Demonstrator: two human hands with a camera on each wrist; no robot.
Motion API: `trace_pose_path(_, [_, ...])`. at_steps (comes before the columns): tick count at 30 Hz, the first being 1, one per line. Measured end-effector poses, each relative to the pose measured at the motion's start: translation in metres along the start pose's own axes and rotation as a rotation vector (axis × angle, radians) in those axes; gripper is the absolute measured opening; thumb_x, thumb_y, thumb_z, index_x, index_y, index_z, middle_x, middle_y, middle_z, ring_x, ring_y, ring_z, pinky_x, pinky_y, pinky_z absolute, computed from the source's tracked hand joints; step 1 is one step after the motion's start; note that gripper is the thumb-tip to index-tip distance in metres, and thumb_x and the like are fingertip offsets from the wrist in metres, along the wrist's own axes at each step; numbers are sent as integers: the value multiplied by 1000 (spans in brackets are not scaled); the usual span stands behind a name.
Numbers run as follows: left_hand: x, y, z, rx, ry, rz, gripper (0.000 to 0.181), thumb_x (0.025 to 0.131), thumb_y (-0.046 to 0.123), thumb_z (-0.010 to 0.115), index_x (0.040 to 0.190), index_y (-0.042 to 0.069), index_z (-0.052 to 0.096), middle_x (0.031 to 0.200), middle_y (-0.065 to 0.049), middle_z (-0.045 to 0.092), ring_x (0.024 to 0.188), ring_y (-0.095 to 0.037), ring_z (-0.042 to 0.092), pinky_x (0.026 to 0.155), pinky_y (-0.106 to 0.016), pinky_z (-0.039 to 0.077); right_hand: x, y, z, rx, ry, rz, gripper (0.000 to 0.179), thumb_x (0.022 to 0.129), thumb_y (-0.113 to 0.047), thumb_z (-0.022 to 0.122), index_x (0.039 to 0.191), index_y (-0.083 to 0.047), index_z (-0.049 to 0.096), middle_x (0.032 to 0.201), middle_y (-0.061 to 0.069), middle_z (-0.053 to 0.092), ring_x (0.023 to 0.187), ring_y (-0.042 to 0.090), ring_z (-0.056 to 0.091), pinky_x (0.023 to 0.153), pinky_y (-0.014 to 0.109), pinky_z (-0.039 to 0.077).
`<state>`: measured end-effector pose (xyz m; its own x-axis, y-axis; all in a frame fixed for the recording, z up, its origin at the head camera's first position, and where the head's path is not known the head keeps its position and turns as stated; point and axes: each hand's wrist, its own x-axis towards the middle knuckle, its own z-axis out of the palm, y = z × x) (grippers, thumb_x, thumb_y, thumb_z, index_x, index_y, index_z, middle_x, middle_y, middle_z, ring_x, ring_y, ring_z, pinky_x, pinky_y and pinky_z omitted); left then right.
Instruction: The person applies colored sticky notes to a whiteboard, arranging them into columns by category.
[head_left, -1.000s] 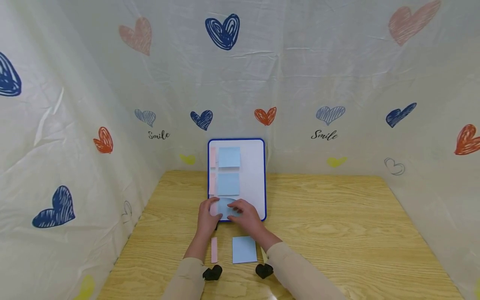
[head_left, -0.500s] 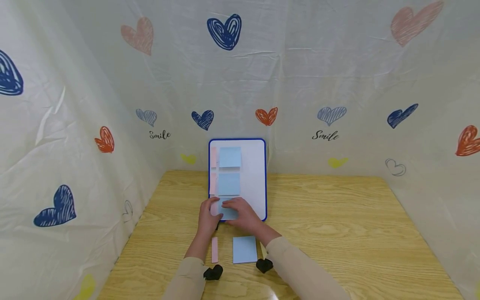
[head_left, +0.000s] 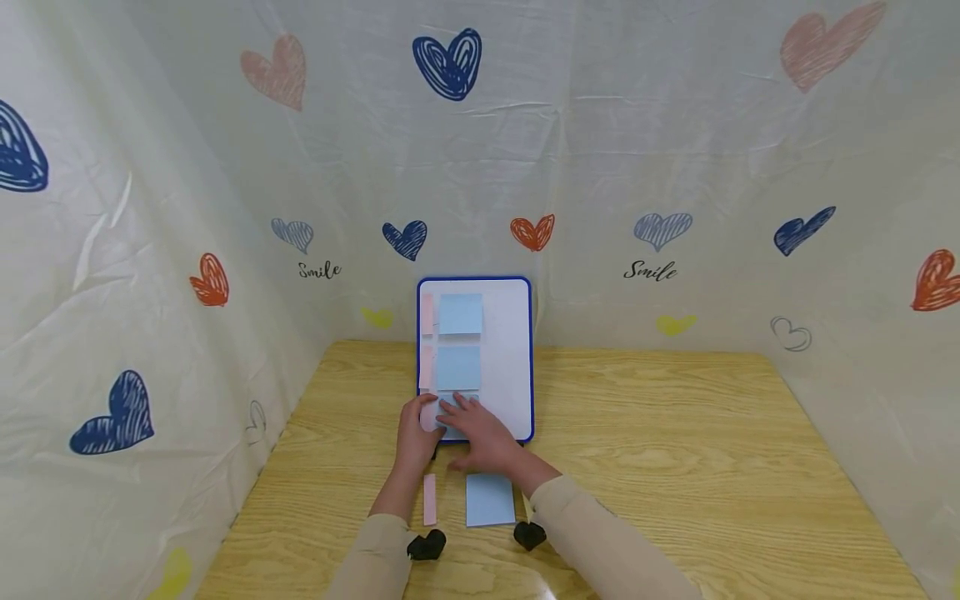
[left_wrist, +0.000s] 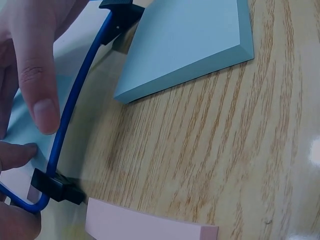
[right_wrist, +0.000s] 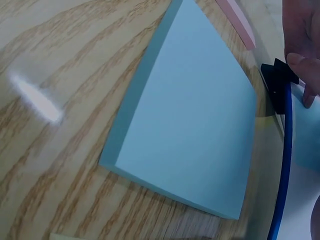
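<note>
A small whiteboard (head_left: 506,358) with a blue rim leans against the back, holding pink strips and blue sticky notes in rows. My right hand (head_left: 480,437) spreads its fingers over the lowest blue sticky note (left_wrist: 47,135), pressing it and covering most of it. Its thumb points down beside the lower rim in the left wrist view. At the board's lower left corner, my left hand (head_left: 415,437) arches around the lowest pink strip (head_left: 428,414). Its thumb touches the blue note's lower left corner, while a finger rests near the strip's top.
On the wooden table (head_left: 660,467) before the board lie a blue sticky note pad (head_left: 490,500) and a narrow pink pad (head_left: 430,500). A yellow edge (head_left: 528,508) shows beside the right sleeve. Black feet (left_wrist: 57,186) support the board. A heart-printed sheet (head_left: 585,167) hangs behind.
My right hand has gone from handling the lowest blue note's right side to lying spread across it, its thumb now below the board. The left hand stays at the corner.
</note>
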<state>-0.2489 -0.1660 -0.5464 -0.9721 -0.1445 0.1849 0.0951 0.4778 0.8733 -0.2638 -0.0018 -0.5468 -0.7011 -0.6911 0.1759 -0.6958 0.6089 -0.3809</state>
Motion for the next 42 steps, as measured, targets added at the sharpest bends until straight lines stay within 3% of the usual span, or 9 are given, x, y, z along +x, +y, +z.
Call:
trace_pose_path(9, [0,1,1,16,-2,-7,54,73,-18,71,121,2,56,136,-24,46,131,-42,38,110,-55,29,-8,3,2,-98,-5,6,93,75,-51,80,151,-15,38,161,1,17,148,20,6,118,41,11])
trace_pose_path(26, [1,2,1,22,-22,-54,54,76,-16,71,123,4,55,138,-23,43,133,-41,36,111,-54,27,-21,6,-3,-134,7,73,98,72,-54,81,152,-18,36,161,0,17,148,19,7,118,41,9])
trace_pose_path(37, [-1,5,0,18,-19,-67,53,75,-15,72,123,3,56,139,-23,43,133,-41,36,111,-54,28,-30,8,-9,-97,16,110,99,70,-51,84,151,-19,37,161,-1,18,148,17,8,118,40,6])
trace_pose_path(42, [-4,8,0,17,-21,-75,54,76,-14,71,125,3,55,138,-24,43,132,-41,37,110,-55,28,-37,11,-13,-5,50,92,97,72,-46,85,151,-15,38,160,2,22,147,20,13,118,41,10])
